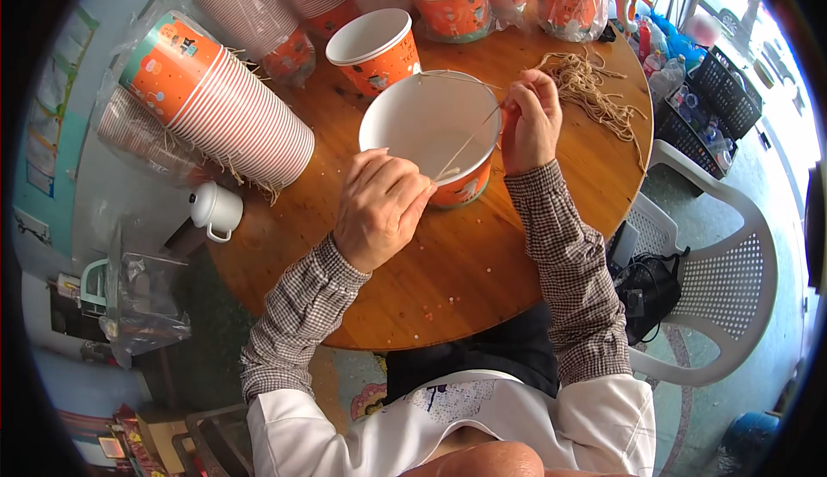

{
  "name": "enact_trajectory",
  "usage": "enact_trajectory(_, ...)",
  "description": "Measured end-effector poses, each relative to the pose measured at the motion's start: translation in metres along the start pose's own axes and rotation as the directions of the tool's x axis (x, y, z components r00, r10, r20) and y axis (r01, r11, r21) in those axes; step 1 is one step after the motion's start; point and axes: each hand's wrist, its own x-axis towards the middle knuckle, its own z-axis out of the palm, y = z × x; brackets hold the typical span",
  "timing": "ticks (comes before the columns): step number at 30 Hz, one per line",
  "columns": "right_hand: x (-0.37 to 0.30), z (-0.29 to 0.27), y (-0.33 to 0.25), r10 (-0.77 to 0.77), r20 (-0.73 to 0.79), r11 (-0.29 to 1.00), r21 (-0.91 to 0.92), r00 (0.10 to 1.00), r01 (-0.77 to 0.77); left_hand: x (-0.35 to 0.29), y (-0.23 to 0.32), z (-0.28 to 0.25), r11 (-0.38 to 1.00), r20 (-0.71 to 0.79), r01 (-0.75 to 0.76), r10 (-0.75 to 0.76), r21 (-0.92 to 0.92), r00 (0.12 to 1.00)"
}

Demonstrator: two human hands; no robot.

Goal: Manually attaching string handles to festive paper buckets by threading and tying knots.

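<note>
The bucket point(418, 128) seemed light, dentable, best held by its rim; right hand point(530, 124) pinched cord point(457, 156), left hand's point(383, 206) grip was unclear.

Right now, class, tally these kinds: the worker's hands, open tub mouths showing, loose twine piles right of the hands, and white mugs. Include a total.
Hands: 2 (left hand, right hand)
Open tub mouths: 2 (near tub, far tub)
Twine pile: 1
White mug: 1
Total: 6

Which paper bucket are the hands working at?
The frontmost orange paper bucket, with left hand and right hand at its rim; neither touches the bucket behind it or the bucket stacks.
</note>
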Motion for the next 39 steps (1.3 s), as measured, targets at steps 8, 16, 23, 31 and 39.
enact_trajectory(8, 0.003, -0.006, 0.014, 0.145, -0.058, 0.986, 0.095, 0.988, -0.139, 0.002, 0.002, 0.003, 0.995, 0.018, 0.021, -0.023, 0.094, 1.0)
enact_trajectory(16, 0.012, -0.012, -0.002, -0.033, -0.046, 0.999, -0.044, 0.998, 0.031, 0.019, -0.025, -0.002, 0.994, 0.149, 0.011, -0.027, 0.108, 0.988)
enact_trajectory(23, 0.012, -0.004, -0.016, -0.193, 0.077, 0.945, -0.255, 0.978, 0.207, 0.055, -0.089, 0.004, 0.919, -0.041, 0.225, -0.251, -0.323, 0.967)
enact_trajectory(31, 0.01, -0.002, -0.022, -0.121, 0.032, 0.954, -0.272, 0.992, 0.125, 0.033, -0.147, -0.063, 0.826, -0.318, 0.348, -0.508, -0.443, 0.801)
enact_trajectory(39, 0.005, -0.003, -0.008, 0.065, 0.055, 0.946, -0.321, 0.996, -0.044, -0.002, -0.287, -0.235, 0.437, -0.409, 0.045, -0.869, -0.898, 0.278)
